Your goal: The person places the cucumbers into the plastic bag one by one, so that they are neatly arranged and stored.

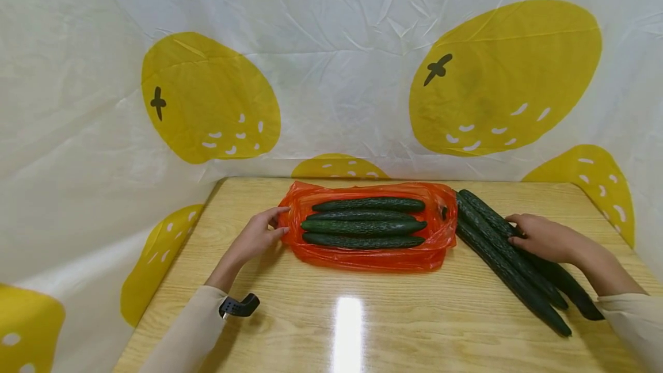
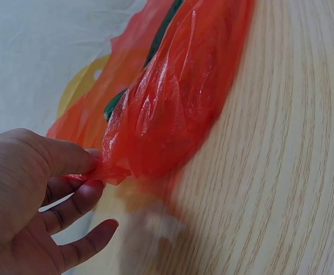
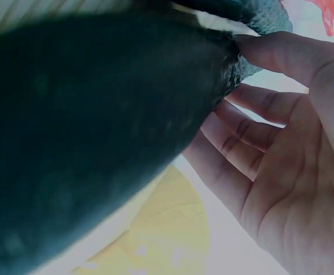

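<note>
A red plastic bag [image 1: 362, 262] lies on the table with several dark green cucumbers [image 1: 362, 227] side by side on it, lengthwise. At the bag's left end my left hand [image 1: 260, 233] pinches a gathered bit of the plastic between thumb and fingertips; the left wrist view shows the pinched red film [image 2: 112, 172] up close. To the right of the bag, more cucumbers [image 1: 510, 269] lie slanted in a bunch, their far ends against the bag's right edge. My right hand [image 1: 546, 239] grips one of these, a cucumber [image 3: 98, 109] that fills much of the right wrist view, with thumb and fingers around it.
The light wood table [image 1: 290, 321] carries a bright glare strip at the front middle. A white cloth [image 1: 342, 102] with yellow fruit prints stands behind and along the sides. A black strap [image 1: 239, 305] sits on the left wrist.
</note>
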Available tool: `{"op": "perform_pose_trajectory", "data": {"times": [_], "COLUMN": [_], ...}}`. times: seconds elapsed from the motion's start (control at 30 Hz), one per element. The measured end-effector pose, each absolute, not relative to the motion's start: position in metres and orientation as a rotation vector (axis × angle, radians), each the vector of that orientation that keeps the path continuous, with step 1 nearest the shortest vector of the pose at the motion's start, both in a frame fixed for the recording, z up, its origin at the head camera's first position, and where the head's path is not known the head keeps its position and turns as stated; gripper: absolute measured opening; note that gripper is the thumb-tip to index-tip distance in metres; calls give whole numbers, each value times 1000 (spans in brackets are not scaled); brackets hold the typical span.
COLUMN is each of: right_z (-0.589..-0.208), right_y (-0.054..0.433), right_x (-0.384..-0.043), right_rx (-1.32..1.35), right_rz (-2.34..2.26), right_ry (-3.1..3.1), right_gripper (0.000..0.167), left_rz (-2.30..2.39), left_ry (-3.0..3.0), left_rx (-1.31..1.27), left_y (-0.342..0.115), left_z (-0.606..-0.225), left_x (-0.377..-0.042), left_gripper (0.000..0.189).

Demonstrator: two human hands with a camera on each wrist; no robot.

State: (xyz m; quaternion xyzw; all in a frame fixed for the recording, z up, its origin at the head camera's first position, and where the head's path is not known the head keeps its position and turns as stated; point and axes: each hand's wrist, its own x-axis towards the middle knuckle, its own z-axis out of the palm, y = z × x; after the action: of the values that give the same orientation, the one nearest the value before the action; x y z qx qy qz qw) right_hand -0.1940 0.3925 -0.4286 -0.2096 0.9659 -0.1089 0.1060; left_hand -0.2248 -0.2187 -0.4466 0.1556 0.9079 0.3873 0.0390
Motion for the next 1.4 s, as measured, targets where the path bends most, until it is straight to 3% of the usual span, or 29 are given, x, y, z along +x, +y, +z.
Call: {"op": "perform_pose_trajectory", "data": {"times": [0.57, 0.87, 1.4], "right_z": [-427, -418, -383], "right_y": [404, 408, 381], "right_x": [-194, -196, -193], "right_rx": [-565, -569, -689], "right_rz": [-272, -320, -323], "right_ry": [2824, 2839, 2910], "right_gripper": [39, 54, 53], "left_rz": [1183, 1195, 1177], "left_ry": [2795, 2785, 2796], "left_rx": [482, 512, 504], "left_y": [-220, -219, -219], "left_z": [-448, -445, -447], "left_x": [-224, -225, -226], "left_gripper": [51, 51, 50]}}
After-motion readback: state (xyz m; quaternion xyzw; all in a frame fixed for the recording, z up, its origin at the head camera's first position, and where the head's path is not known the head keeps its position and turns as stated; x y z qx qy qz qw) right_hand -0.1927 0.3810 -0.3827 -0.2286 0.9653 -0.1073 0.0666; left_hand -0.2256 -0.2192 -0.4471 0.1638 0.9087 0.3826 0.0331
